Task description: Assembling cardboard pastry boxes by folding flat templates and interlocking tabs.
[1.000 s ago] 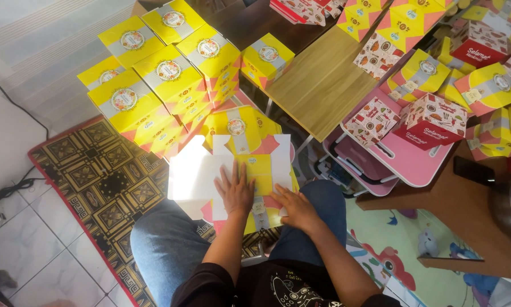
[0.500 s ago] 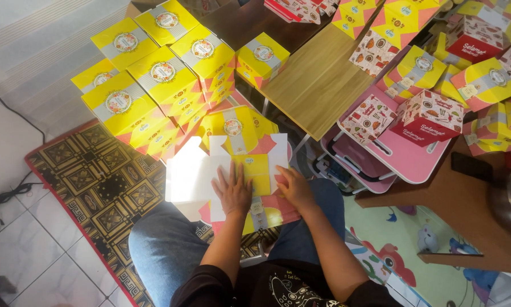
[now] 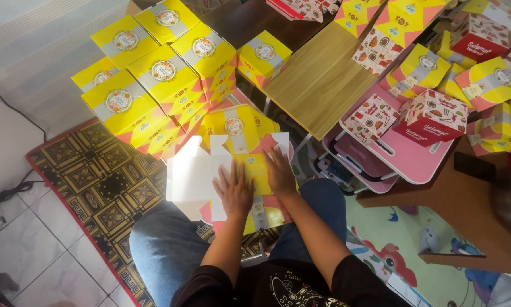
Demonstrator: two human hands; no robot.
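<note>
Both hands, left hand (image 3: 234, 190) and right hand (image 3: 279, 172), lie flat with fingers spread, gripping nothing, on the unfolded yellow carton blank (image 3: 232, 170) across the lap. Press evenly along the crease.

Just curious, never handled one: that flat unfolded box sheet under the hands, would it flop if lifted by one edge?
Probably it bends: the flat box sheet looks like thin card with cut flaps and fold lines. Likely light, since it lies across the lap. Both the left hand and right hand press it flat, hinting it springs up.
</note>
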